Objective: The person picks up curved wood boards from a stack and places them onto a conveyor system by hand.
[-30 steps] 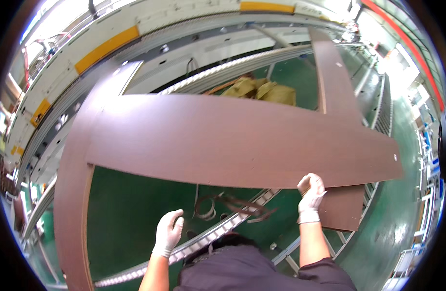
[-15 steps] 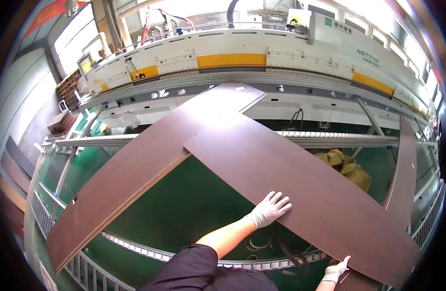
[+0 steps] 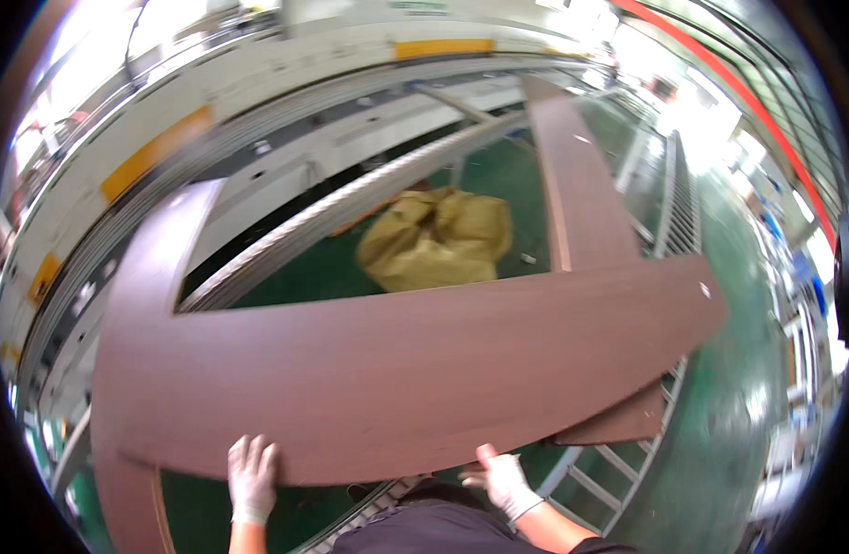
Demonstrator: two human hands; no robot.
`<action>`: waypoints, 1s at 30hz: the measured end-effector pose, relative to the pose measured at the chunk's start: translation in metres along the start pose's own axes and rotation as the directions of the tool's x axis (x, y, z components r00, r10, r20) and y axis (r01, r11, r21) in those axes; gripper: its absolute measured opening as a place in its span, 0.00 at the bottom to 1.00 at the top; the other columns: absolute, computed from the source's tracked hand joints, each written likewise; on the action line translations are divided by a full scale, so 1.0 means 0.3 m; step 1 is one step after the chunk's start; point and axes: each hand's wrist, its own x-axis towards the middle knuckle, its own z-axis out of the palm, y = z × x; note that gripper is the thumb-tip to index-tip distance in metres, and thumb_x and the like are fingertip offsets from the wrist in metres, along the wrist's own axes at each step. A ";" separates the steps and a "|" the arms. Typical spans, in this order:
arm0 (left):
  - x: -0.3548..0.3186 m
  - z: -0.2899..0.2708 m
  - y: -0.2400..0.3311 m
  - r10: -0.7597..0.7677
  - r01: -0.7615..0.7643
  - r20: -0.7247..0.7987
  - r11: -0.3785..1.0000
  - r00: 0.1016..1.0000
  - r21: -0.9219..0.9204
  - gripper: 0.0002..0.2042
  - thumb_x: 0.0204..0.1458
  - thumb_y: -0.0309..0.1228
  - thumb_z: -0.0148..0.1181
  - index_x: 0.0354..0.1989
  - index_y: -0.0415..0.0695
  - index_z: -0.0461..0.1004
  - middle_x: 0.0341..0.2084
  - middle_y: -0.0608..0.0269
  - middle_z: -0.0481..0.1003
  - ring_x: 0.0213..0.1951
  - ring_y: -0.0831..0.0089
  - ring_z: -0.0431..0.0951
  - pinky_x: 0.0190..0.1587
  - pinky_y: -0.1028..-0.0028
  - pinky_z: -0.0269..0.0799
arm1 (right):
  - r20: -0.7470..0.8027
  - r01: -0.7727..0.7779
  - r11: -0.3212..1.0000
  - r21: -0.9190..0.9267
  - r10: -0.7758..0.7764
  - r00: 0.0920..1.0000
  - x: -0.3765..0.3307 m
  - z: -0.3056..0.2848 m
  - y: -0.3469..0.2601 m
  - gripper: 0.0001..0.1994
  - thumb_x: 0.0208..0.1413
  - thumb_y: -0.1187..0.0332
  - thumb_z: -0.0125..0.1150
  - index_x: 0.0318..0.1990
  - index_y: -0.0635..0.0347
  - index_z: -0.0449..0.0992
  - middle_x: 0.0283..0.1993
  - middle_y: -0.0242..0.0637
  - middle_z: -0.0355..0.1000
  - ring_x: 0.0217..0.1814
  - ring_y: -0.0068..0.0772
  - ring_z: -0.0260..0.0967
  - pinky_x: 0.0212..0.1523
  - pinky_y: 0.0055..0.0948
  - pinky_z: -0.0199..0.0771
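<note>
A long brown board [image 3: 397, 360] lies across in front of me, its near edge at my body. My left hand [image 3: 252, 478], in a pale glove, rests with outstretched fingers on the board near its left end. Farther right, my gloved right hand [image 3: 505, 482] grips the near edge, thumb on top and fingers low at the rim. Under its right end lies another brown board [image 3: 586, 175] pointing away from me, and under its left end is a brown panel [image 3: 152, 268]. A smaller brown piece [image 3: 623, 420] shows beneath the right near edge.
A long white machine with yellow panels [image 3: 156, 152] runs along the far left. A roller rail [image 3: 350, 198] crosses behind the board. A yellowish sack [image 3: 438, 240] sits on the green floor [image 3: 710, 434]. Metal roller frames [image 3: 600, 475] stand at the right.
My view has swung to the right. The long board now lies crosswise before me, and my left hand is nearer its left end. My right hand is still at the near edge.
</note>
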 end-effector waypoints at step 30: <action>1.111 0.298 0.448 0.051 0.046 0.509 0.983 0.859 -0.176 0.33 0.63 0.61 0.40 0.33 0.46 0.84 0.36 0.51 0.83 0.43 0.53 0.82 0.48 0.59 0.75 | -0.565 0.190 0.979 -0.074 -0.198 0.801 0.156 -0.617 0.316 0.31 0.62 0.40 0.58 0.39 0.68 0.81 0.33 0.45 0.81 0.31 0.42 0.81 0.35 0.42 0.85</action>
